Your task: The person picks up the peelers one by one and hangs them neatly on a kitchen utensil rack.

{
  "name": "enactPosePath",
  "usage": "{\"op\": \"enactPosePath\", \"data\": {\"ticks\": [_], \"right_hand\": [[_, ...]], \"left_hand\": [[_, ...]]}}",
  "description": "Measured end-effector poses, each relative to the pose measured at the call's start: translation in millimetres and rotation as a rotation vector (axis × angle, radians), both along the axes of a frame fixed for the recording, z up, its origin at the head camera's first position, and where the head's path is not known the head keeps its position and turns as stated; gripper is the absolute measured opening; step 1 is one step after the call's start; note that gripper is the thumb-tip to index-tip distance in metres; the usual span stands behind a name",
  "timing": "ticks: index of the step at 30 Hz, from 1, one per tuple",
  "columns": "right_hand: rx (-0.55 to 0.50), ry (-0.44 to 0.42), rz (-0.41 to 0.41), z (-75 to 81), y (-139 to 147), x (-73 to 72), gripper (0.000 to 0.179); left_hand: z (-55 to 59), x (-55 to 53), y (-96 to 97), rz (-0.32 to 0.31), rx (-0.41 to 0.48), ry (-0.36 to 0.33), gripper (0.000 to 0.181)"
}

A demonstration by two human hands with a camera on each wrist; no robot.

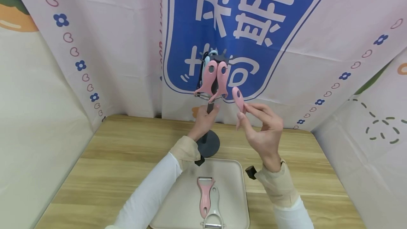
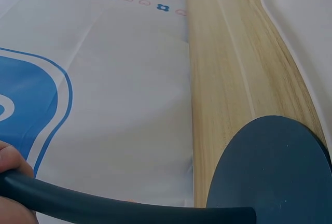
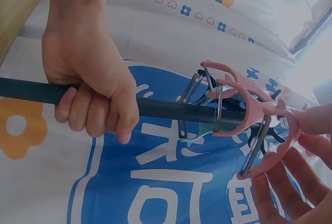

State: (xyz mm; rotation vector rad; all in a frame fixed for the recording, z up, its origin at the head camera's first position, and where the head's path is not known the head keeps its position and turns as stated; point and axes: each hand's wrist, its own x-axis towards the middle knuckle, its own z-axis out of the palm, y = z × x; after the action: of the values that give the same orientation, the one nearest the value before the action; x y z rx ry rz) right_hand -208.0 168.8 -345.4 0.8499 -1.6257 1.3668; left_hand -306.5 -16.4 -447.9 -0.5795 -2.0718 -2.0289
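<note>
My left hand (image 1: 203, 120) grips the dark pole (image 3: 171, 109) of an upright stand, fingers wrapped around it below the hooks. On the hooks hang two pink peelers (image 1: 210, 77), with light blue and black ones partly hidden behind them. To the right of the stand, my right hand (image 1: 265, 128) pinches a pink peeler (image 1: 238, 98) between thumb and fingers. In the right wrist view its metal blade (image 3: 255, 149) shows beside the hanging peelers; whether it touches them I cannot tell.
A beige tray (image 1: 178, 200) lies in front of the stand's round base (image 1: 210, 146). Inside it are a pink peeler (image 1: 205, 195) and a grey peeler (image 1: 214, 200). Behind the wooden table (image 1: 105, 172) hangs a printed cloth (image 1: 133, 45).
</note>
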Motion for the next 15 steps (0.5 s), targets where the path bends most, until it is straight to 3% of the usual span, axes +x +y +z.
{"op": "enactPosePath", "data": {"ticks": [8,15], "right_hand": [[-0.055,0.025,-0.038,11.4,-3.1,-10.2,0.029],[-0.084,-0.004,-0.049,18.1,-7.2,-22.5,0.030]], "left_hand": [[2.3,-1.3,-3.4,-0.014,-0.014,0.009,0.054],[0.7,1.1,-2.2,-0.001,0.003,-0.007,0.051]]}}
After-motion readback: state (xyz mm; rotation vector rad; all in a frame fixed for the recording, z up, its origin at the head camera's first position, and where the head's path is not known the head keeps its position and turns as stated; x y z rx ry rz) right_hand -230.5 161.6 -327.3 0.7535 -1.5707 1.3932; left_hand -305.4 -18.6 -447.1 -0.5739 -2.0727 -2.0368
